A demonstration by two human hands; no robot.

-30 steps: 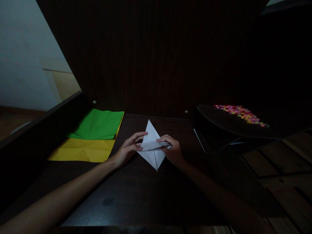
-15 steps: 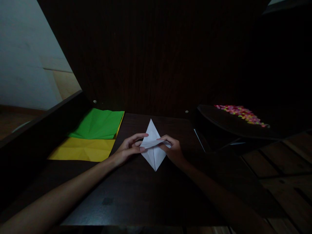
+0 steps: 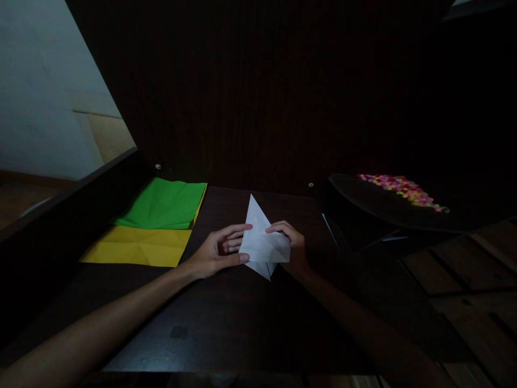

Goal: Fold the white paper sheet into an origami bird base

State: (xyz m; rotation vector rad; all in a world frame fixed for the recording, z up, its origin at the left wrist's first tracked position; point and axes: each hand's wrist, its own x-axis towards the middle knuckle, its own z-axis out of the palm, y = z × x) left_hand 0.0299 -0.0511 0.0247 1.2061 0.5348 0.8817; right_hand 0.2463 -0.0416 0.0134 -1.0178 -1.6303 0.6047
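A folded piece of white paper (image 3: 264, 245) is held between both hands above the dark wooden table (image 3: 161, 323). One long point of it sticks up at the far end, a broad flap lies across the middle, and a smaller tip points towards me. My left hand (image 3: 220, 250) grips its left edge, with the thumb low and the forefinger higher up. On the other side my right hand (image 3: 294, 245) has its fingertips on the flap; its thumb is hidden behind the paper.
Left of my hands lie a green paper sheet (image 3: 165, 205) and a yellow paper sheet (image 3: 137, 246) partly under it. A dark bag-like holder (image 3: 363, 210) stands at the right, with a strip of small pink and yellow pieces (image 3: 404, 189) on it. A dark panel (image 3: 258, 108) rises behind.
The raised flap of the white paper has come down towards me over the middle, and the paper has turned slightly. My left thumb has moved lower on its edge.
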